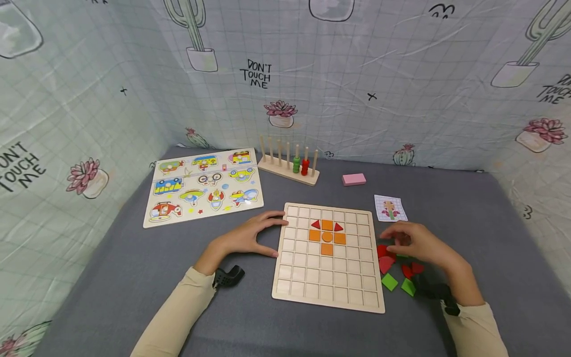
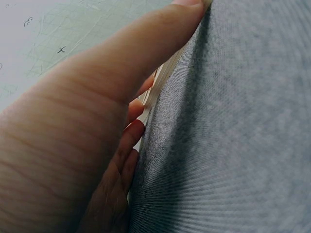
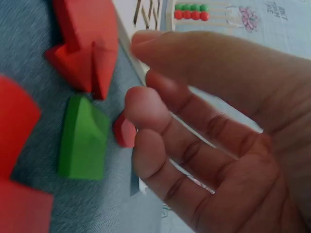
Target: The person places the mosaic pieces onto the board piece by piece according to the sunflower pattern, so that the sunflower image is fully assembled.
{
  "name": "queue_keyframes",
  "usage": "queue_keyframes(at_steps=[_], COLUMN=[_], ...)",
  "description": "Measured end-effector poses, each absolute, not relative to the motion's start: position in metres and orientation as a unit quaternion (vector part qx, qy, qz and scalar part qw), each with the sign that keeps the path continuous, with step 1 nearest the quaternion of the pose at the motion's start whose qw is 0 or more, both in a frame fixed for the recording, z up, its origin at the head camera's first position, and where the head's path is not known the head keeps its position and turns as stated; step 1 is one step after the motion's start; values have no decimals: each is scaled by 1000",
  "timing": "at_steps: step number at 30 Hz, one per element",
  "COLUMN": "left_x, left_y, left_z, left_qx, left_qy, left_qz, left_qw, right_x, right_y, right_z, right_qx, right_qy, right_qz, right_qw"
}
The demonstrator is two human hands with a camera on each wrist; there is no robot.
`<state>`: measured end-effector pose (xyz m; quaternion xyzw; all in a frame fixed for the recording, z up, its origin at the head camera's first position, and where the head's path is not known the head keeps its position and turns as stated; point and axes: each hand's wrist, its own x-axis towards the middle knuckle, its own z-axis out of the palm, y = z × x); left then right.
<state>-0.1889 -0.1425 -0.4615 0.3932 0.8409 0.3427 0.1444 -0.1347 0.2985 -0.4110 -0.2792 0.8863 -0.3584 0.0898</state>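
A wooden grid board (image 1: 308,282) lies on the table, with several orange squares set as a cross around an orange circle (image 1: 327,237). Red triangles (image 1: 338,227) flank the top square. My left hand (image 1: 250,235) rests at the board's left edge, thumb and fingers spread, fingertips right at the rim. To the right of the board, my right hand (image 1: 417,241) hovers over loose red pieces (image 1: 385,265) and green pieces (image 1: 389,282). In the right wrist view its fingers bend loosely with nothing between them, near a green block (image 3: 82,141).
A card with a flower pattern (image 1: 390,208) lies beyond my right hand. Behind the board are a pink block (image 1: 354,179) and a peg stand (image 1: 285,168) with green and red beads. A vehicle puzzle board (image 1: 205,188) lies back left. Patterned cloth walls (image 1: 312,89) enclose the table.
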Motion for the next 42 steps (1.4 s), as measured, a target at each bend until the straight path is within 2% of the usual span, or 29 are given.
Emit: queue_keyframes(at_steps=[7,15,22,42], left_x=[-189,-190,-190,-188], left_y=[-143,-142,-142,-142], left_z=[-461,-462,-461,-460], left_qx=[393,388,391,392], left_qy=[840,843,842,842], left_qz=[343,341,340,342], left_qw=[147,151,148,144], right_x=[-134,-133,-134,-132], right_y=[304,302,301,299], right_z=[-415,-418,-420,-427], right_qx=[-265,-255,-224,-231], right_qy=[891,901,907,916], right_qz=[-345,-335,-336,-324], right_qw=[126,104,119,55])
